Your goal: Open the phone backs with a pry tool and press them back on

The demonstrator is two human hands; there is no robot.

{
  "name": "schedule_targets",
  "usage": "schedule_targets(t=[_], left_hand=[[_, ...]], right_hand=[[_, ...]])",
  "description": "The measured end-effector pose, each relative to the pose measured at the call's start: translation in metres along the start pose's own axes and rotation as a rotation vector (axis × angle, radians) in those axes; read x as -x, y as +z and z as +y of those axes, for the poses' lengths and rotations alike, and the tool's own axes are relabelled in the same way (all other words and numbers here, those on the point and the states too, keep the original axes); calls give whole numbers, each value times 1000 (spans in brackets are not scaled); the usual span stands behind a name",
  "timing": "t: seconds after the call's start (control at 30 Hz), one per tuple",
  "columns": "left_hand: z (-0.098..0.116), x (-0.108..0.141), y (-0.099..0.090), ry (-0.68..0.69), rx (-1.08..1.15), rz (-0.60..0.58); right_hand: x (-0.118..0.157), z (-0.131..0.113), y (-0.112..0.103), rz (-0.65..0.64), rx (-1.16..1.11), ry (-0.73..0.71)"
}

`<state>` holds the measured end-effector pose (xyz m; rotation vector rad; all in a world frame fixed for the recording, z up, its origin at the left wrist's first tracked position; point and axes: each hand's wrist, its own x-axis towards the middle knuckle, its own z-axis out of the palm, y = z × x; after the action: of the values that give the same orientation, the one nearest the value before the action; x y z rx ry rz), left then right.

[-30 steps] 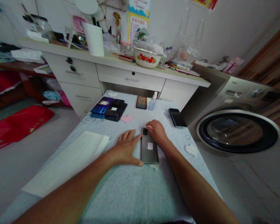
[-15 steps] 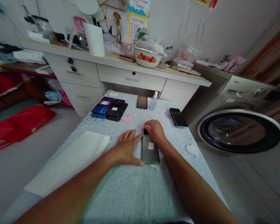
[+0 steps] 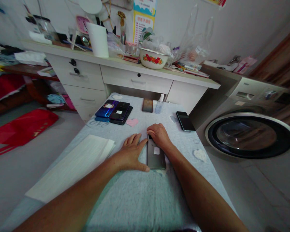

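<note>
A grey smartphone (image 3: 157, 160) lies back up on the cloth-covered table, with a small white sticker (image 3: 157, 150) on its back. My left hand (image 3: 131, 156) rests flat at its left side, fingers spread. Its thumb touches the phone's lower left corner and its index finger reaches the upper left edge. Over the top end of the phone, my right hand (image 3: 159, 135) is closed with curled fingers, covering most of the camera area. Whatever those fingers pinch is hidden; I cannot make it out.
Several phones (image 3: 120, 110) lie stacked at the back left, and a dark phone (image 3: 185, 121) at the right. A spray bottle (image 3: 159, 105) stands by a blurred brown square (image 3: 147, 105) at the back. Folded pale paper (image 3: 74, 167) lies left. A washing machine (image 3: 246, 96) stands right.
My right hand has shifted slightly left across the phone's top end and covers more of the camera area. The left hand stays in place.
</note>
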<state>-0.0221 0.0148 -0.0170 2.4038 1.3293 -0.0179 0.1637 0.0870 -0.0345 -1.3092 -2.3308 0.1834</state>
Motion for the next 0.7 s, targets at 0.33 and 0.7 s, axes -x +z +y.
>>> schedule_targets(t=[0.33, 0.7], left_hand=[[-4, -3, 5, 12, 14, 17], [-1, -2, 1, -4, 7, -2]], right_hand=[[5, -1, -11, -35, -74, -114], [4, 1, -9, -28, -15, -72]])
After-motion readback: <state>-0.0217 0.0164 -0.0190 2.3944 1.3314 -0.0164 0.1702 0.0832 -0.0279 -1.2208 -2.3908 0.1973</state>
